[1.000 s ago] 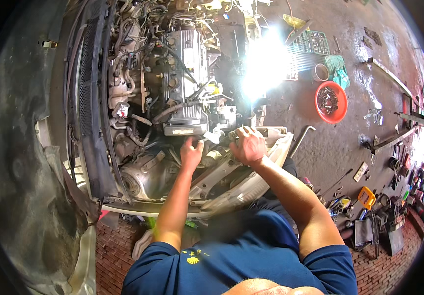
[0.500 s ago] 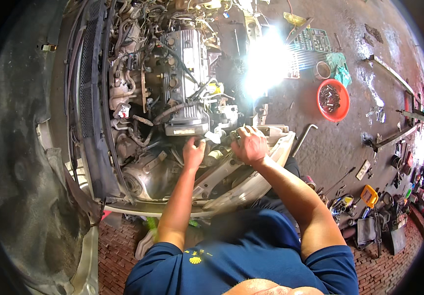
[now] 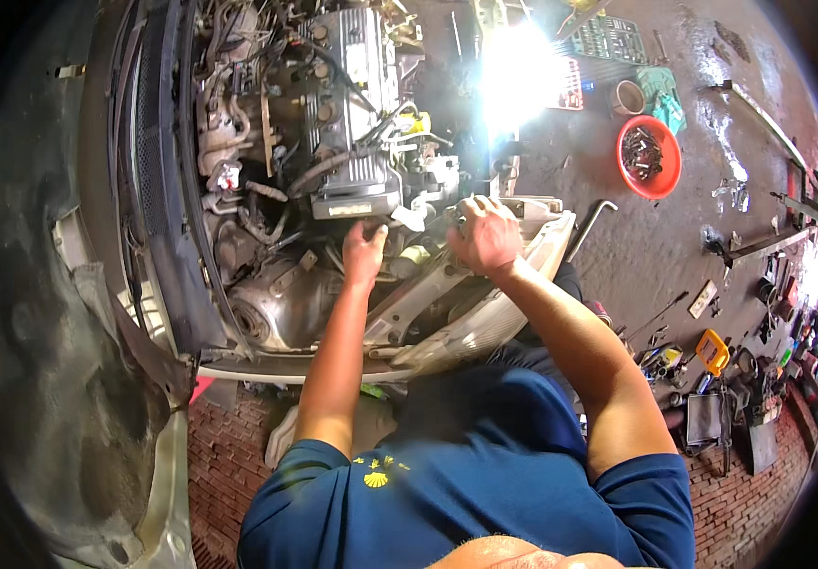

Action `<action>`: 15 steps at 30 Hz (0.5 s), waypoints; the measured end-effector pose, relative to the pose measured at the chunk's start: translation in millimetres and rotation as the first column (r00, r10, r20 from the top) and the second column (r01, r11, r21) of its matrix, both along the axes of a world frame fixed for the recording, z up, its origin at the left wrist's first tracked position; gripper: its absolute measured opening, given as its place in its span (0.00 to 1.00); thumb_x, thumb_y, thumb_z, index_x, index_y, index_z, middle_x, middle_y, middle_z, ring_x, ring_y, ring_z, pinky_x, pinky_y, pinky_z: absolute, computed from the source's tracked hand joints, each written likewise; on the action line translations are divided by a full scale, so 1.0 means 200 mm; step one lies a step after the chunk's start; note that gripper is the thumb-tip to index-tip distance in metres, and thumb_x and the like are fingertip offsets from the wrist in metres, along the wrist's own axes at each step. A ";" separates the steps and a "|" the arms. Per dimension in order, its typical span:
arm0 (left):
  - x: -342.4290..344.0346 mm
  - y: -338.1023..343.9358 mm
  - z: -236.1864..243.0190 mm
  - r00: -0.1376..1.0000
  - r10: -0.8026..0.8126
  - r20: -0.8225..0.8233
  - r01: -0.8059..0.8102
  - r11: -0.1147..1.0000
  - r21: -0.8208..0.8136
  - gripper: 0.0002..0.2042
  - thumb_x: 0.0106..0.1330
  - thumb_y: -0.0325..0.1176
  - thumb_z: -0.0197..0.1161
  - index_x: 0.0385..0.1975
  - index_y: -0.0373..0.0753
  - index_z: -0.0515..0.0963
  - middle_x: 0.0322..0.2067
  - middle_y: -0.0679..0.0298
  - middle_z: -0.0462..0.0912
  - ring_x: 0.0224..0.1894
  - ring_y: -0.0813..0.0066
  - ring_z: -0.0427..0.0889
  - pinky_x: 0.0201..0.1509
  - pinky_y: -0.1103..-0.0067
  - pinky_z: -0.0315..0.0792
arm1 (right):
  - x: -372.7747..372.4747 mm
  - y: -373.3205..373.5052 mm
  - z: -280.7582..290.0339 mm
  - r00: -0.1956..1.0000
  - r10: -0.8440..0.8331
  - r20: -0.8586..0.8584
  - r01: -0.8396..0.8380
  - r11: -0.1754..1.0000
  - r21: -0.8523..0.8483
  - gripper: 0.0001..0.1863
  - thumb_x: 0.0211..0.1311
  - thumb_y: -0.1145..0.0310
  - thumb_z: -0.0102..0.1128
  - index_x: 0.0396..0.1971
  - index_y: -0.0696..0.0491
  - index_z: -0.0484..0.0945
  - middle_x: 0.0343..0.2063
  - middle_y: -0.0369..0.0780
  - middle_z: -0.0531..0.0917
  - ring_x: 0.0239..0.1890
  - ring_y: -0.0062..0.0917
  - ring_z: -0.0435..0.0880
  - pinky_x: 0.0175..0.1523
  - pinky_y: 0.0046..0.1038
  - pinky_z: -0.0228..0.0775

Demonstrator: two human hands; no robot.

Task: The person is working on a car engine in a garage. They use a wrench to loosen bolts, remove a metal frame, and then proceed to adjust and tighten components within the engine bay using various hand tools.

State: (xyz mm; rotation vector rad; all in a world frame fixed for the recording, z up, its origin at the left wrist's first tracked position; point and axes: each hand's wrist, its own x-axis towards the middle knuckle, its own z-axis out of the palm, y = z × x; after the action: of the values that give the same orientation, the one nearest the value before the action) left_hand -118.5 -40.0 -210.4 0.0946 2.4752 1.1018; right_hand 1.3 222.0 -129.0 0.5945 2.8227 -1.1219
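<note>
An engine with a ribbed metal cover (image 3: 357, 123) lies in the open car bay. My left hand (image 3: 364, 251) reaches in at the cover's near end, beside its rim; the thumb points up and the fingers curl down, with whatever they grip out of sight. To its right, my right hand (image 3: 487, 235) is curled over the inner edge of the front body frame, its fingertips closed on something too small to make out. A pale plastic piece (image 3: 411, 218) sits between the two hands. Below them runs a metal cross-rail (image 3: 415, 302) next to the whitish front panel (image 3: 485, 318).
Bright glare (image 3: 518, 81) hides part of the bay's right side. On the floor stand a red bowl (image 3: 671, 175) of metal parts, a brown can (image 3: 628, 98) and a green socket case (image 3: 608, 40). A bent bar (image 3: 591, 230) leans by the panel. The raised hood (image 3: 39, 284) fills the left.
The view has shifted, so the engine and floor things sit higher in the picture. Both hands keep about the same places at the engine, with only slight finger movement.
</note>
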 end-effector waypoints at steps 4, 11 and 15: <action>-0.20 -0.36 -0.20 0.979 0.202 0.025 -0.193 0.957 -0.216 0.20 0.69 0.38 0.66 0.53 0.28 0.82 0.51 0.41 0.86 0.55 0.50 0.84 0.60 0.67 0.74 | -0.09 -0.08 0.04 0.998 -0.051 -0.045 0.049 0.997 -0.053 0.17 0.61 0.57 0.65 0.41 0.55 0.82 0.41 0.48 0.86 0.46 0.47 0.86 0.52 0.47 0.79; -0.04 0.06 0.04 0.985 0.005 0.170 -0.022 0.995 0.098 0.15 0.67 0.36 0.70 0.46 0.30 0.84 0.42 0.48 0.89 0.45 0.56 0.87 0.53 0.68 0.77 | 0.02 0.00 -0.07 0.995 -0.078 -0.061 0.076 0.997 -0.020 0.17 0.57 0.58 0.65 0.40 0.55 0.83 0.40 0.48 0.86 0.46 0.46 0.86 0.52 0.46 0.80; -0.05 0.05 0.09 0.997 -0.047 0.067 0.049 0.998 -0.025 0.13 0.68 0.34 0.69 0.43 0.29 0.84 0.39 0.50 0.89 0.42 0.60 0.87 0.51 0.68 0.77 | -0.01 -0.01 -0.04 0.999 -0.047 -0.025 0.047 0.999 -0.001 0.17 0.57 0.59 0.66 0.41 0.55 0.83 0.40 0.48 0.86 0.46 0.46 0.86 0.52 0.45 0.80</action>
State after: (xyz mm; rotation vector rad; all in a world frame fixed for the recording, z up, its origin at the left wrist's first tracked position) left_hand -127.8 -30.2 -191.7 0.1072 2.4154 1.0351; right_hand -0.3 220.9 -136.2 0.6552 2.8433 -1.1460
